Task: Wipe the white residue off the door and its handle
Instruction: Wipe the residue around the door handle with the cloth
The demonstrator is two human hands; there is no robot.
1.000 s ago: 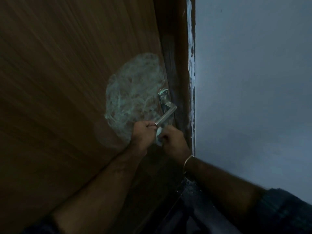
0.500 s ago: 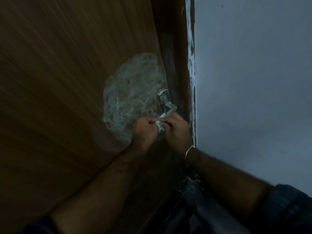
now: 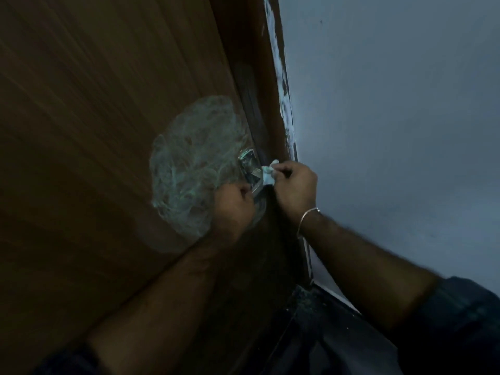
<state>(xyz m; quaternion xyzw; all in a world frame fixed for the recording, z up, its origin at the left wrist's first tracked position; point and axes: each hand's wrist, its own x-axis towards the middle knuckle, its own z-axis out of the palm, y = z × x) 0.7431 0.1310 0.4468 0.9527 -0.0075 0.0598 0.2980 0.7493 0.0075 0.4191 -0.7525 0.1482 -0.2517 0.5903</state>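
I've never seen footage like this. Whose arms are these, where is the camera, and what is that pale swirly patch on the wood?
There is no machine here: a person wears a wide-angle camera on the head, so you look forward and down along their own two bare arms. The brown surface is a wooden door; the grey area beside it is a wall. The pale swirly patch is white residue smeared around the metal door handle. The right hand, with a bangle on its wrist, pinches a small white cloth against the handle. The left hand is closed on the handle's lower end, apparently steadying it.
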